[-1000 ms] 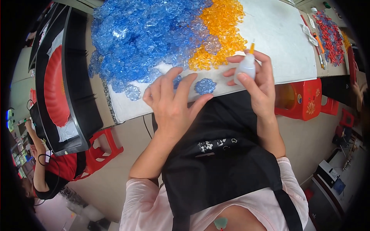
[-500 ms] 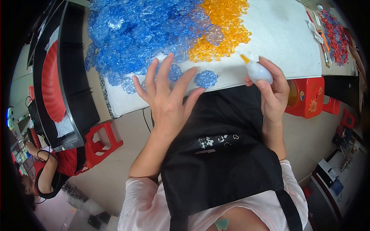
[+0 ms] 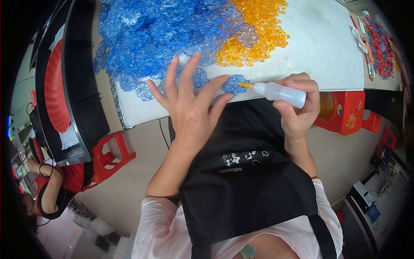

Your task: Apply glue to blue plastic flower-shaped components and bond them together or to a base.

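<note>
My right hand (image 3: 299, 105) grips a small white squeeze bottle (image 3: 284, 93) lying nearly level, and its yellow nozzle tip (image 3: 246, 85) reaches the right part of a blue clear plastic flower (image 3: 235, 84) near the table's front edge. My left hand (image 3: 189, 101) is open, fingers spread over the table. Its thumb and index fingertips are at the flower's left edge; whether they touch it I cannot tell. Further blue flowers (image 3: 199, 77) lie partly hidden behind the left hand's fingers.
A big heap of blue flowers (image 3: 159, 34) and a heap of orange-yellow clear pieces (image 3: 254, 43) cover the far part of the white table (image 3: 319, 56). Red and purple pieces (image 3: 379, 47) lie far right. Red stools (image 3: 345, 112) stand beside the table; a person (image 3: 51, 185) is at the left.
My right hand has tipped the bottle over to the left, bringing its nozzle from above the table to the blue flower. My left hand has stayed nearly in place.
</note>
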A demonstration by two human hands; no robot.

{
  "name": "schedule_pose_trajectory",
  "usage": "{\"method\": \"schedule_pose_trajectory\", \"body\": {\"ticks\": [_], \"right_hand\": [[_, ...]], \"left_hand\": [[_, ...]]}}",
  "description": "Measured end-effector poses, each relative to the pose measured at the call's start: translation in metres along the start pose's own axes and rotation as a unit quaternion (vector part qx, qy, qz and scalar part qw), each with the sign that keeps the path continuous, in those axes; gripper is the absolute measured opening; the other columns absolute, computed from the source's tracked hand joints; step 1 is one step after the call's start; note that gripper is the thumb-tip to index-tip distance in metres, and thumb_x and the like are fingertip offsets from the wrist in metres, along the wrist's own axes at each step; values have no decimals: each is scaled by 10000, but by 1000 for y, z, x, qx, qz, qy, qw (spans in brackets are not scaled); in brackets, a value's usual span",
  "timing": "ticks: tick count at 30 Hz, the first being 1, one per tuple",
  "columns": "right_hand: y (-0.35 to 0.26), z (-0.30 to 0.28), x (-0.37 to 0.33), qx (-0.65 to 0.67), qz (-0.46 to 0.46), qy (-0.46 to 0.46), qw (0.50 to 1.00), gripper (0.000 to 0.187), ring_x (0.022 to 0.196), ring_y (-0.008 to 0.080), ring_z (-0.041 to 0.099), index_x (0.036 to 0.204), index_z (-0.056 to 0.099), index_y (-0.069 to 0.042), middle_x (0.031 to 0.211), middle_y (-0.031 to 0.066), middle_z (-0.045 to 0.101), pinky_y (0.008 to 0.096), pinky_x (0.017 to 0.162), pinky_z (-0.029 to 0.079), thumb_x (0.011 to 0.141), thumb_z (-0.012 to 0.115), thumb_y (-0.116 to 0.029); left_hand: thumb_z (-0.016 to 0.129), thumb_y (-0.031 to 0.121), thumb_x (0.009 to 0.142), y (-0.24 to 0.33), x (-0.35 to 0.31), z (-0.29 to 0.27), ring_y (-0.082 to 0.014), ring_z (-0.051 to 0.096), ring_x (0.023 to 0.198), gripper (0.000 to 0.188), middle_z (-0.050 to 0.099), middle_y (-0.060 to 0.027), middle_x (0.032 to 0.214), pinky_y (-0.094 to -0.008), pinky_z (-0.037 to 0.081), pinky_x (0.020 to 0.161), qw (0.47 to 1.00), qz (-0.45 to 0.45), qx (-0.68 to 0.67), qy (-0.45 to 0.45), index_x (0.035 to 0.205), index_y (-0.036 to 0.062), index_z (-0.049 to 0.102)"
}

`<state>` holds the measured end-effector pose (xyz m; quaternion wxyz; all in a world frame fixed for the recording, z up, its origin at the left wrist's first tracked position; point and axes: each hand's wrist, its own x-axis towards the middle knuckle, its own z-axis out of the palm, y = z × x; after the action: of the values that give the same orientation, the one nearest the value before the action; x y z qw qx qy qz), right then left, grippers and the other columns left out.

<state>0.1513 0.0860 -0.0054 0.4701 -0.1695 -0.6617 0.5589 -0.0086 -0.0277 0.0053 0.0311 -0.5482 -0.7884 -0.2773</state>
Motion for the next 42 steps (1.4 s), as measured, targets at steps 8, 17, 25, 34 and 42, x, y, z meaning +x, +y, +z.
{"method": "schedule_pose_trajectory", "body": {"ticks": [8, 17, 25, 34, 42], "right_hand": [[1, 4, -1, -49, -2, -17, 999, 345, 811, 165, 559, 960, 518, -21, 903, 104, 539, 254, 719, 444, 699, 740, -59], [2, 4, -2, -61, -5, -30, 998, 353, 828, 172, 569, 962, 521, -19, 903, 105, 544, 259, 726, 456, 691, 747, -43], [1, 4, 0, -55, -13, -35, 998, 351, 816, 174, 572, 960, 520, -22, 898, 115, 558, 261, 723, 458, 695, 750, -47], [4, 2, 1, -43, -34, -41, 998, 385, 826, 169, 603, 966, 548, 1, 906, 114, 575, 252, 716, 479, 650, 764, 38], [1, 2, 0, -68, -25, -42, 996, 363, 794, 159, 571, 953, 539, -8, 885, 113, 571, 248, 694, 455, 668, 764, -19]], "left_hand": [[745, 310, 658, -2, 0, 3, -299, 292, 1281, 256, 464, -37, 1289, -592, -36, 1023, 1000, 5, -7, 12, 902, 250, 694], [751, 299, 652, -2, -2, 3, -296, 294, 1281, 256, 470, -36, 1283, -587, -42, 1024, 1000, 9, -15, 18, 897, 249, 693], [751, 299, 653, -1, 1, 2, -296, 295, 1280, 256, 471, -35, 1282, -588, -35, 1026, 1000, 8, -10, 17, 898, 254, 694], [752, 304, 653, -1, 0, 4, -292, 290, 1284, 248, 469, -32, 1283, -579, -42, 1033, 1000, 7, -10, 19, 890, 255, 698], [749, 311, 656, -2, -1, 4, -294, 293, 1282, 247, 470, -32, 1281, -577, -43, 1034, 1000, 9, -8, 21, 892, 256, 699]]}}
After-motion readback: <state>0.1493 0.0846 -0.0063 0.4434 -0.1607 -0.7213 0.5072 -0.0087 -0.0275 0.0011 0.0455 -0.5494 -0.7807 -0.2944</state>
